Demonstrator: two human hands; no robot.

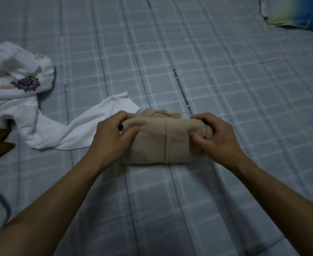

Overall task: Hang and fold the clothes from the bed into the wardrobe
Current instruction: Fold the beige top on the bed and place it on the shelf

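Beige garment (157, 141): folded into a compact bundle, lying mid-bed on the checked sheet (226, 89).
Left hand (111, 137): fingers curled, gripping the bundle's left end.
Right hand (218, 137): fingers curled, gripping its right end.
White garment (22, 89): crumpled, to the left.
Pillow (300, 13): far right corner.

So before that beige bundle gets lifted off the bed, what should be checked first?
1. Left hand grips the folded beige cloth bundle: ok.
2. Right hand grips its other end: ok.
3. Bundle fully folded: cannot tell, far edge looks loose.
4. Crumpled white printed shirt apart from bundle: ok, though its sleeve lies close.
5. All clothes off the checked blue bedsheet: not ok.
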